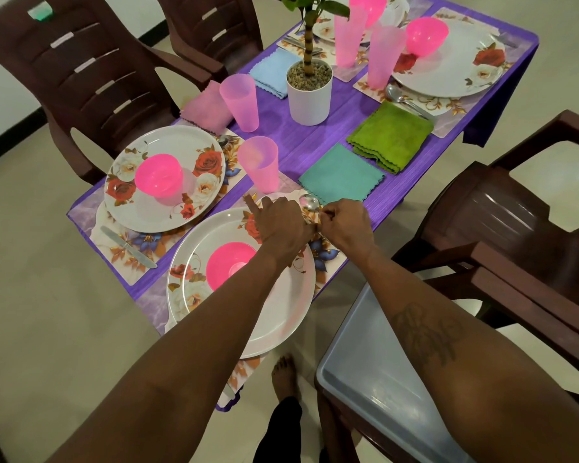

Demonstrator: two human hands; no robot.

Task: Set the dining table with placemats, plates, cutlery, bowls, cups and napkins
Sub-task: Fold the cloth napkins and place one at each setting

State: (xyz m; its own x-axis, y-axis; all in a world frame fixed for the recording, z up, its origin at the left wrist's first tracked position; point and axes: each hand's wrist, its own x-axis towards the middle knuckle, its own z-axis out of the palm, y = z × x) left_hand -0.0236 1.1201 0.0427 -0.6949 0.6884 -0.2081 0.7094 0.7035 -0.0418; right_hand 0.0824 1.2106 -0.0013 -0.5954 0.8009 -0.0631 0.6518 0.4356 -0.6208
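Observation:
The near plate (281, 315) holds a pink bowl (229, 265) and lies on a floral placemat (328, 262). A metal spoon (309, 203) lies on the mat to the plate's right, bowl end toward the teal napkin (341, 175). My right hand (346, 225) pinches the spoon's handle. My left hand (281, 225) reaches over the plate rim with its index finger stretched out and its other fingers curled at the same handle. A pink cup (259, 163) stands just beyond my left hand.
A second plate with a bowl (163, 178) and a knife (127, 247) lie at the left, a third setting (448, 61) at the far right. A potted plant (310, 91), more pink cups, green (390, 137), blue and pink napkins fill the middle. A grey tray (365, 372) rests on a chair.

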